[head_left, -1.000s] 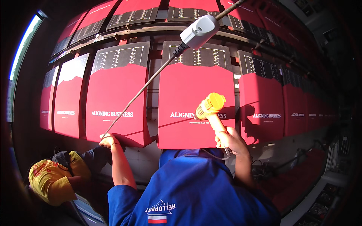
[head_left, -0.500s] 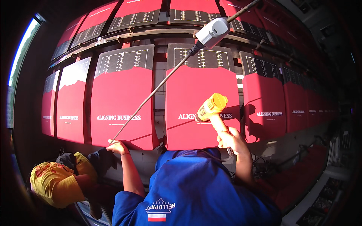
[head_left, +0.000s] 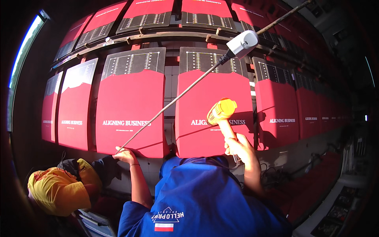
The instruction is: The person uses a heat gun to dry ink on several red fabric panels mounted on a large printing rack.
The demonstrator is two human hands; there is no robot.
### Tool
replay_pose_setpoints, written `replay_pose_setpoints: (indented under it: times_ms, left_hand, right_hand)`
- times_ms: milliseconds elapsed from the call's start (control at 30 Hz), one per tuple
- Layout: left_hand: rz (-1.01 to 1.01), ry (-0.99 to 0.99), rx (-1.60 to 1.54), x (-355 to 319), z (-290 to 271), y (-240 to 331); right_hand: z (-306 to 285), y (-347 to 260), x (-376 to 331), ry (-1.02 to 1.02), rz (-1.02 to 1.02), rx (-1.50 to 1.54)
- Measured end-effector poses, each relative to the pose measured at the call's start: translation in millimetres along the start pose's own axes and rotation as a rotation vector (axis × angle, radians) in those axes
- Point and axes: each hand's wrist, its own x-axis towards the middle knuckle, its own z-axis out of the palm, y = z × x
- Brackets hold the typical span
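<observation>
My right hand (head_left: 239, 147) is wrapped round the handle of a yellow hair dryer (head_left: 222, 112), held over a red fabric piece (head_left: 209, 136) with white lettering. The dryer's shadow falls across that fabric. My left hand (head_left: 125, 155) is closed on the end of a thin power cord (head_left: 169, 103), by the near edge of another red fabric piece (head_left: 130, 102). From there the cord slants up to a white socket (head_left: 241, 44) with a black plug in it, which hangs close in view above the boards.
Red fabric pieces lie on dark boards (head_left: 128, 63) with white scale marks, in two rows along a long rail (head_left: 158, 38). At the lower left a person in a yellow shirt (head_left: 59, 191) bends over. Cables and a grey shelf (head_left: 327, 209) stand at the right.
The white socket and its cord have shifted right and slightly down in view. The hair dryer stays over the same red fabric piece. Both hands keep their hold.
</observation>
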Motion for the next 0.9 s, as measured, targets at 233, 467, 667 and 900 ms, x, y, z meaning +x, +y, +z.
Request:
replay_pose_setpoints:
  times_ms: [233,467,667,900]
  left_hand:
    - [0.023,0.175,-0.079,4.3,-56.8,-25.0]
    - [0.063,0.09,-0.148,4.4,-68.7,-36.7]
    - [-0.343,0.35,-1.18,-4.0,-26.4,-11.1]
    - [-0.416,0.191,-1.284,-5.1,-26.7,-1.9]
  right_hand:
    - [3.3,4.2,3.1,0.012,-0.004,-0.063]
    - [15.9,-1.4,7.1,-0.008,0.004,-0.063]
    - [20.4,-7.4,9.2,-0.064,0.023,-0.11]
    - [25.3,-5.8,12.7,-0.038,0.045,-0.083]
